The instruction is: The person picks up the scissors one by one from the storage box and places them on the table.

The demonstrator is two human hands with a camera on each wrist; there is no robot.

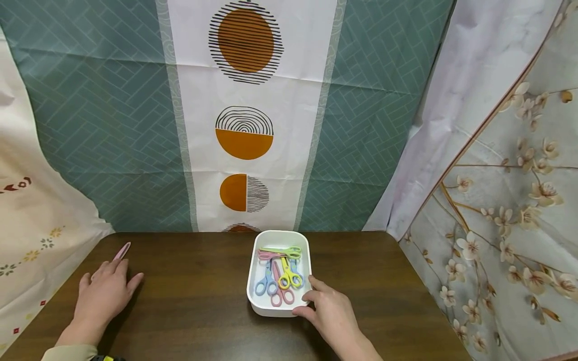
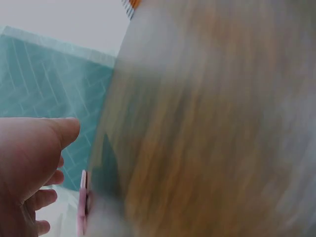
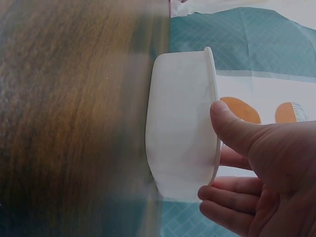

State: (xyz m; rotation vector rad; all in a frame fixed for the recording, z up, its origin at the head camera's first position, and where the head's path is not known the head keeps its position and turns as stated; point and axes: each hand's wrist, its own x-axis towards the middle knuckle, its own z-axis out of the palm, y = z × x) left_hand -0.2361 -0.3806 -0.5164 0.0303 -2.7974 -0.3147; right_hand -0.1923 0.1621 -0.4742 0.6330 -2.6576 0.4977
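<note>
My left hand [image 1: 103, 293] is at the table's far left, fingers spread and relaxed, over a slim pink item [image 1: 122, 250] that looks like the blade end of pink scissors; the rest is hidden under the hand. In the left wrist view this pink item [image 2: 82, 203] is just beyond the fingers. With thumb and fingers, my right hand [image 1: 331, 311] grips the near right corner of a white plastic container [image 1: 271, 312]. Inside lie several small scissors: green [image 1: 293, 252], yellow [image 1: 285, 277], blue [image 1: 261, 287] and pink [image 1: 276, 300]. The right wrist view shows the thumb on the container's rim.
The dark brown wooden table [image 1: 189, 296] has a back edge against a teal and white patterned curtain [image 1: 253, 210]. A flowered cloth [image 1: 510, 240] hangs along the right side, and a cream cloth [image 1: 40, 215] along the left.
</note>
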